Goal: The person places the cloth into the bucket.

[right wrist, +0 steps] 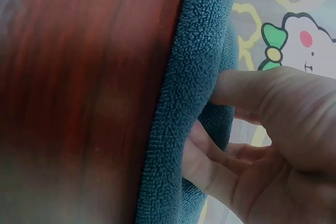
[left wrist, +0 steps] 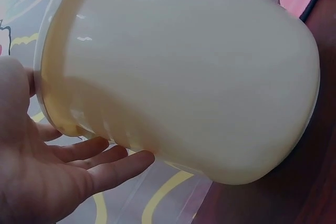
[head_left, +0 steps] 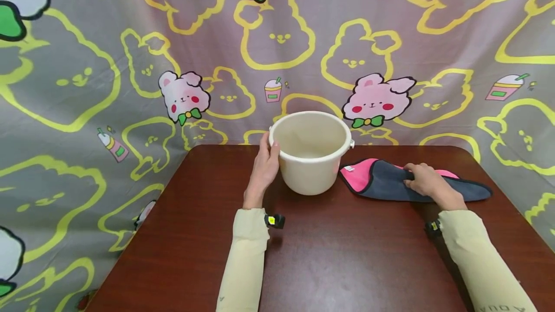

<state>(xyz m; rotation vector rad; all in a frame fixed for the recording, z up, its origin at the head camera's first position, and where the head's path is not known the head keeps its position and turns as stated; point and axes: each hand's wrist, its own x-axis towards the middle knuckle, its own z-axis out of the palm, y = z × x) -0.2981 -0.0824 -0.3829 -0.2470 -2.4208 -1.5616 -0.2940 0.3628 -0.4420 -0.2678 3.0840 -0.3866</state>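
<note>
Currently the cream round plastic bucket (head_left: pixel 310 150) stands empty at frame centre on the brown counter (head_left: pixel 303 254), left hand (head_left: pixel 265 163) flat against its side, fingers (left wrist: pixel 113 156) released. Right hand (head_left: pixel 427 180) pinches the grey-and-pink terry cloth (head_left: pixel 386 184), centre right, not yet lifted.

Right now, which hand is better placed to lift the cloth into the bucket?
Right. The right hand already pinches the cloth beside the bucket; the left hand rests against the bucket's side.
</note>
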